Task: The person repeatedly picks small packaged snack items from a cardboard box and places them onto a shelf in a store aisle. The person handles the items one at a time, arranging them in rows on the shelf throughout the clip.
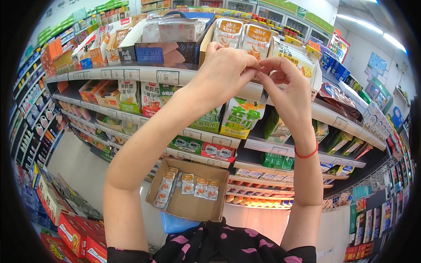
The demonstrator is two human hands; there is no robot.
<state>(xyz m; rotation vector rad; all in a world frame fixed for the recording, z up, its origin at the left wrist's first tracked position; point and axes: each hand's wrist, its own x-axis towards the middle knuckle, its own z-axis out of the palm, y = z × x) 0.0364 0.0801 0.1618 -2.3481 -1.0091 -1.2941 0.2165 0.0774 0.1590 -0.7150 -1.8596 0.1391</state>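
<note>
Both hands are raised at the top shelf. My left hand (232,69) reaches across a display box, its thumb and forefinger bent towards the other hand. My right hand (279,80), with a red cord at its wrist, has its fingertips against those of the left. Whether something small lies between the fingers cannot be made out. Behind them stand orange-and-white snack packets (256,39) in the open display box. Below, near my body, an open cardboard box (194,207) holds several small snack packets (187,184), some in a stack at its left side.
The shelf edge (125,73) carries price labels. A blue display box (149,55) stands left of the hands, a box of cookie packets (294,62) right. Green snack bags (241,115) hang below. Red beer cartons (74,233) stand at lower left, a wire basket (371,182) at right.
</note>
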